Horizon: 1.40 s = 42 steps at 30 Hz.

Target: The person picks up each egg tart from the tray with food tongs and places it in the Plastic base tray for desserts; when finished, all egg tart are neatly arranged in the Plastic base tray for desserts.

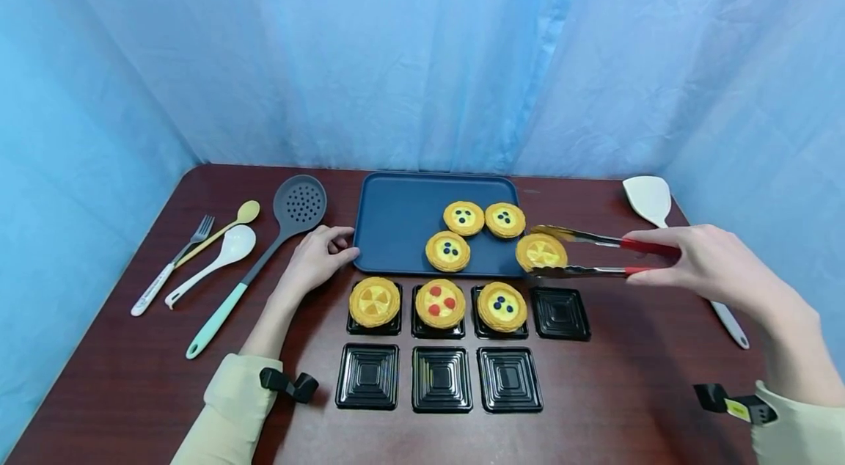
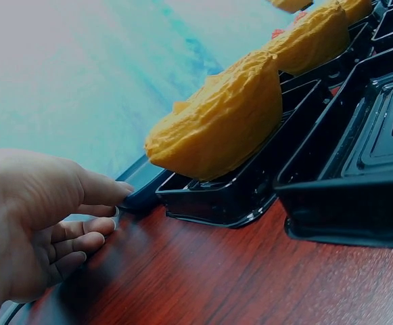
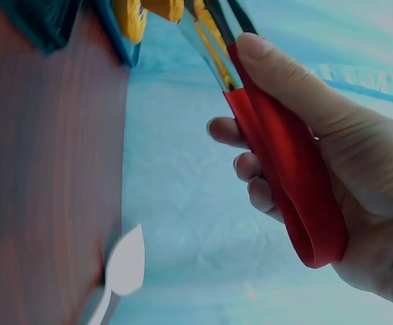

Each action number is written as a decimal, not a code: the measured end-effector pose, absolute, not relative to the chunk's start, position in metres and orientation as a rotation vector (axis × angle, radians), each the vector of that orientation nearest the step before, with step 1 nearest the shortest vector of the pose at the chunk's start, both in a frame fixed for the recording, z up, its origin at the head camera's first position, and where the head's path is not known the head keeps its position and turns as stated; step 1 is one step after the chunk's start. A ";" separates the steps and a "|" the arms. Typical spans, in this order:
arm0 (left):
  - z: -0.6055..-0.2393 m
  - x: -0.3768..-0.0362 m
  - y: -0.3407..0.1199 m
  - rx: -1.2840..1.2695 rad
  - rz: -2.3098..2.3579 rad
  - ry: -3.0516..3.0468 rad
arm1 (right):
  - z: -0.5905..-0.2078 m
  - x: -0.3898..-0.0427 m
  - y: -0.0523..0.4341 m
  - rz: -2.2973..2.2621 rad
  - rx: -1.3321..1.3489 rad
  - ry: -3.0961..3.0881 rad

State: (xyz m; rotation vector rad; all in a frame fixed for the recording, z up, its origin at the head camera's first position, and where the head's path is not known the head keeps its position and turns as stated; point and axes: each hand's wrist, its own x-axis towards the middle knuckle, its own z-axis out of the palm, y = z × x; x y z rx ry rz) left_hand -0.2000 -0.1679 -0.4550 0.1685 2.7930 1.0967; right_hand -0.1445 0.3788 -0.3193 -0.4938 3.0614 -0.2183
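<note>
From the head view, my right hand (image 1: 709,263) sits at the right of the frame, fingers curled round the red handles of the tongs (image 1: 594,256). Their tips clamp a yellow tart (image 1: 540,252) at the right edge of the blue tray (image 1: 396,219), just above the empty black cup (image 1: 560,313) in the middle of the frame. I judge the squeeze should stay light and even, with the tart level, so that it can go straight down into that cup. My left hand (image 1: 317,256) rests left of centre with loosely bent fingers touching the tray's corner, bracing it.

In the left wrist view, my left hand (image 2: 40,223) fills the lower left, thumb tip against the tray's dark rim (image 2: 142,189); a filled cup (image 2: 230,193) sits just beside it at centre.

In the right wrist view, my right hand (image 3: 318,169) takes the right half, thumb on top and fingers underneath pinching the tongs (image 3: 277,156). The tart (image 3: 132,17) shows only at the top edge, so I cannot tell there how square the grip is.
</note>
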 end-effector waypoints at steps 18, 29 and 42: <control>-0.454 -0.201 -0.168 0.180 1.081 2.803 | -0.336 -0.108 0.419 -0.225 -0.489 3.062; -0.455 -0.201 -0.168 0.177 1.078 2.797 | -0.348 -0.104 0.420 -0.265 -0.505 3.030; -0.457 -0.202 -0.169 0.169 1.094 2.794 | -0.353 -0.105 0.420 -0.283 -0.534 3.013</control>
